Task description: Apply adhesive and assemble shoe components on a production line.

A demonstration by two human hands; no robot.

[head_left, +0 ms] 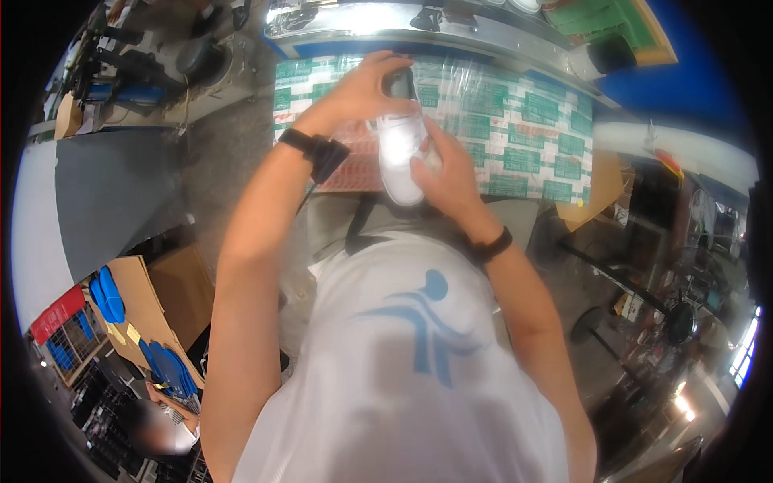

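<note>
A white sneaker [398,161] is held up in front of me, its toe toward my body and its dark opening on the far side. My left hand [361,90] curls around the heel end, thumb and fingers on either side of the opening. Against the right side of the forefoot, my right hand [452,175] grips the shoe, with the thumb near the toe. Part of the heel is hidden behind my left fingers. Beneath the shoe is a work surface [519,157] covered with green-and-white printed sheeting under clear plastic.
A shiny metal-edged conveyor or bench [346,22] runs along the far side, with a green tray [608,24] at its right. A grey panel [121,197] stands at the left. Below it, a cardboard box [133,302] holds blue shoe-shaped pieces, and another person [173,414] is nearby.
</note>
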